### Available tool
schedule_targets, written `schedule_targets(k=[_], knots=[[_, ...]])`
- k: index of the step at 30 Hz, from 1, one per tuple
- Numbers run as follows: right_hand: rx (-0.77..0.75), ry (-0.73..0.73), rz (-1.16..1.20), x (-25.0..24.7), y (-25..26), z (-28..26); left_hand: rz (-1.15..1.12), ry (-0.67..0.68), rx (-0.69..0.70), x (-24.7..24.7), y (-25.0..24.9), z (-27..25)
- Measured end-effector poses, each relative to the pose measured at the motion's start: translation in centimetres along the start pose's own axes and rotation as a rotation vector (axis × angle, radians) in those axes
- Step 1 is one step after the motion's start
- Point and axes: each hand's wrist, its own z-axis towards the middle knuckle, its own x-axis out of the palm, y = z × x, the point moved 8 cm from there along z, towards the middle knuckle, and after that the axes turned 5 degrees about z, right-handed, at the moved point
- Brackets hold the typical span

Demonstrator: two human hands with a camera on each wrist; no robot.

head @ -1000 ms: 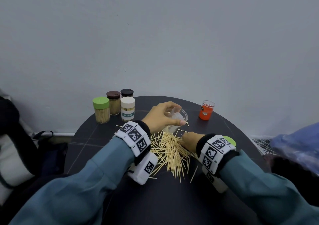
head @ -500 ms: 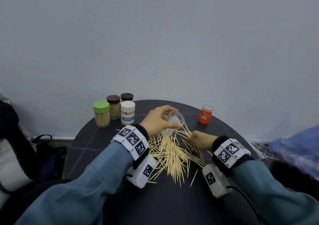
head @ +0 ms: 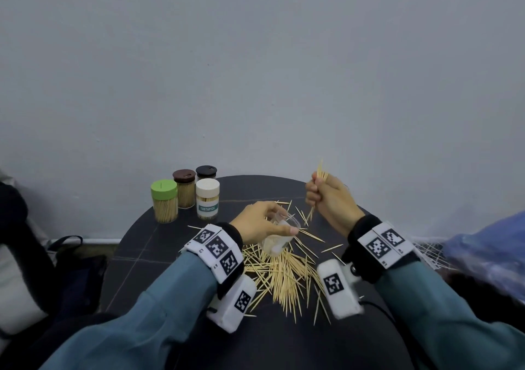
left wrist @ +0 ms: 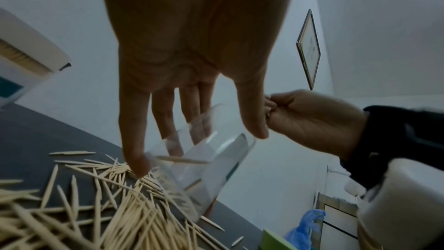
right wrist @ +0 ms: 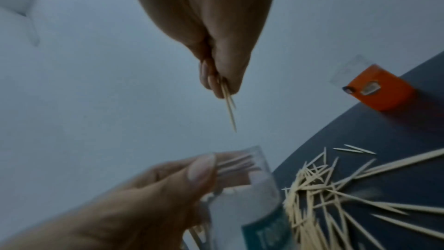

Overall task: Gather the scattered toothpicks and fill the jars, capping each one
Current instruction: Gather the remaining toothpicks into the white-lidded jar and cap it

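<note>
A heap of loose toothpicks (head: 281, 270) (left wrist: 84, 206) (right wrist: 324, 187) lies mid-table on the dark round table (head: 147, 256). My left hand (head: 261, 224) (left wrist: 192, 102) (right wrist: 144, 197) holds an open clear jar (head: 279, 234) (left wrist: 204, 163) (right wrist: 254, 187), tilted, its base among the toothpicks and a few toothpicks inside. My right hand (head: 329, 199) (left wrist: 307, 117) (right wrist: 216, 64) is raised above and right of the jar, gripping a bundle of toothpicks (head: 319, 182) (right wrist: 229, 105) that sticks out above and below the fist.
Four capped, filled jars stand at the back left: green-lidded (head: 164, 200), brown-lidded (head: 184, 187), black-lidded (head: 206, 172) and white-lidded (head: 207, 201). An orange jar (right wrist: 377, 90) stands at the table's far right edge. A blue bag (head: 488, 253) lies right, a dark bag (head: 71, 270) left.
My right hand closed on a bundle of toothpicks from the heap and lifted it up and away, above the jar. The left hand kept the jar tilted in place.
</note>
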Motion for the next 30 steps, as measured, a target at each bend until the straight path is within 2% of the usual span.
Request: schedule_targets(k=[4,7,11,19,27,30], knots=[[-0.133,-0.005,0.028,1.5,1.5,0.0,-0.101,0.022,0.005,0.4,-0.3,-0.2],[-0.134,0.011,-0.069,2.1,0.4,-0.9,-0.212,-0.008,0.013,0.2,-0.4,-0.1],[-0.132,0.115,-0.061,2.7,-1.1,-2.5,-0.328,-0.03,0.038,-0.3,-0.6,0.1],[-0.168,0.186,-0.049,3.0,-1.3,-3.0,-0.289,-0.062,0.038,-0.5,-0.6,0.1],[-0.171,0.148,-0.04,2.8,-1.2,-3.0,-0.278,-0.069,0.035,-0.6,-0.3,0.2],[-0.18,0.02,-0.18,1.4,-1.0,-2.4,-0.274,-0.112,0.03,-1.4,-0.2,0.2]])
